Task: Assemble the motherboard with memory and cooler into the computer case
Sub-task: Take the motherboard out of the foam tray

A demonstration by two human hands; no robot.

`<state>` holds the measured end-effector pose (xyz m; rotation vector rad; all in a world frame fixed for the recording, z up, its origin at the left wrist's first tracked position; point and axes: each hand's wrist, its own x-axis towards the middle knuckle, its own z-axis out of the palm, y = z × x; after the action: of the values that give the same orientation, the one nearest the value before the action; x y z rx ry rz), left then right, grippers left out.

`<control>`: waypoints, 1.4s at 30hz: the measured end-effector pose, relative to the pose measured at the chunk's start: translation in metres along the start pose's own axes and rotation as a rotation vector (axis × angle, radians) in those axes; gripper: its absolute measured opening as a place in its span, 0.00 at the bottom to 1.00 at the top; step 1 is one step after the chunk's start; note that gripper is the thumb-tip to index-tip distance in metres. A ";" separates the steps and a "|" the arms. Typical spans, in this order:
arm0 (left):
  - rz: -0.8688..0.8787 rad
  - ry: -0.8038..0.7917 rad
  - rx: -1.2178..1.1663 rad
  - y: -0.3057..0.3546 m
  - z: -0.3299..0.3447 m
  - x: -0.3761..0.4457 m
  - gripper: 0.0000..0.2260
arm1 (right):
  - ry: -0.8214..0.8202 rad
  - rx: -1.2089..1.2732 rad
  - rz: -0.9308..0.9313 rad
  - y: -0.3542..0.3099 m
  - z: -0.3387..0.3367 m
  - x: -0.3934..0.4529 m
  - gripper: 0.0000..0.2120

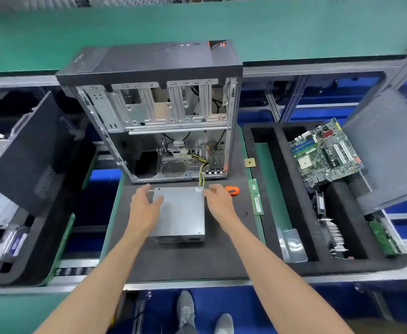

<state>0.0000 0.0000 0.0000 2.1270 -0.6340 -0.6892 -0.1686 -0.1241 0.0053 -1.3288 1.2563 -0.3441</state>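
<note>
An open black and silver computer case [154,112] lies on the dark mat [180,256] with its inside facing me. In front of it sits a grey power supply box [182,213], joined to the case by yellow and black wires [202,174]. My left hand [144,203] touches the box's left top corner with fingers spread. My right hand [218,198] rests at its right top corner, fingers curled on the edge. A green motherboard [325,153] leans in the black foam tray [282,194] at right. Two memory sticks [256,200] and a small CPU chip [250,162] lie on the mat.
An orange-handled tool [232,189] lies just behind my right hand. A finned cooler [332,227] and a clear plastic piece [291,244] sit in the foam tray. A grey side panel [388,150] leans at far right. Another black case [26,153] stands at left.
</note>
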 end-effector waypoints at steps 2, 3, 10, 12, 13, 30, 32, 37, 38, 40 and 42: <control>-0.084 -0.070 -0.037 0.001 0.000 0.010 0.27 | 0.016 0.001 0.053 -0.008 0.011 0.011 0.14; -0.129 -0.112 -0.052 -0.003 0.001 0.017 0.28 | 0.017 0.025 0.099 -0.012 0.017 0.016 0.14; -0.283 -0.290 -0.299 -0.018 0.005 0.026 0.13 | 0.053 0.176 0.246 -0.023 0.043 0.041 0.08; -0.277 -0.297 -0.323 -0.017 0.005 0.021 0.09 | 0.092 0.210 0.227 -0.021 0.043 0.038 0.09; -0.275 -0.300 -0.320 -0.017 0.005 0.019 0.07 | 0.090 0.267 0.218 -0.019 0.042 0.035 0.10; -0.055 -0.570 -0.295 0.025 0.011 0.007 0.25 | 0.107 0.060 -0.270 -0.014 -0.021 -0.086 0.14; -0.067 -0.639 -0.340 0.038 0.026 0.002 0.25 | 0.133 -0.023 -0.287 -0.011 -0.042 -0.095 0.16; -0.082 -0.771 -0.429 0.069 0.076 -0.009 0.25 | 0.296 -0.099 -0.258 -0.017 -0.088 -0.102 0.23; -0.077 -0.798 -0.442 0.076 0.086 -0.010 0.26 | 0.330 -0.094 -0.251 -0.019 -0.097 -0.101 0.23; -0.108 -0.863 -0.447 0.091 0.106 -0.010 0.26 | 0.391 -0.120 -0.229 -0.021 -0.115 -0.096 0.24; -0.208 -0.934 -0.496 0.098 0.123 -0.007 0.23 | 0.441 -0.185 -0.212 -0.025 -0.133 -0.086 0.25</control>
<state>-0.1055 -0.1161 0.0150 1.3413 -0.6172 -1.7835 -0.2980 -0.1325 0.0994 -1.6060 1.5413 -0.7137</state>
